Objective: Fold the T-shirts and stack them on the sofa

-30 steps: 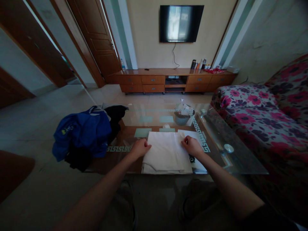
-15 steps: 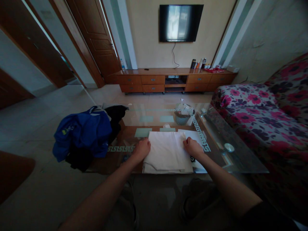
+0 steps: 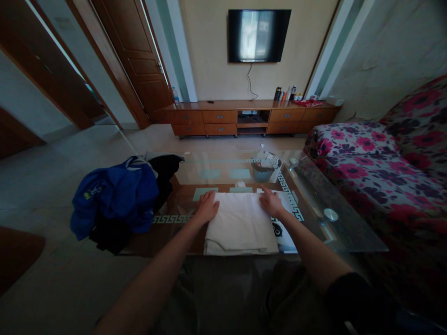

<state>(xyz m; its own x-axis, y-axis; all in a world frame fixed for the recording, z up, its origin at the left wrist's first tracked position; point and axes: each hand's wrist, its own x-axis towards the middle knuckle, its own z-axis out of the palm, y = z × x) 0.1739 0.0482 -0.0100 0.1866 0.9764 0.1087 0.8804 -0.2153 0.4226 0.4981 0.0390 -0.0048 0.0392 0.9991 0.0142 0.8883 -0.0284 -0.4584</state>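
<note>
A folded off-white piece of cloth (image 3: 240, 225) lies flat near the front edge of the glass table (image 3: 352, 232). My left hand (image 3: 208, 207) rests at its upper left edge, fingers stretched forward and nothing gripped. At the upper right edge is my right hand (image 3: 271, 203), its fingers apart and touching or just above the fabric. Beside and partly under the cloth on the right lies a white item (image 3: 288, 239) with a black printed figure; my right forearm covers some of it.
Blue and black clothes (image 3: 117, 195) are heaped at the table's left end. A basket (image 3: 261, 172) with white contents shows beyond the cloth. To the right stands a flowered sofa (image 3: 370, 163). A wooden cabinet (image 3: 220, 116) with bottles on top runs along the far wall under a television (image 3: 259, 36).
Both hands have loosened from the cloth's side edges, and their fingers now stretch out toward its far corners. The cloth still lies folded. The view has shifted slightly.
</note>
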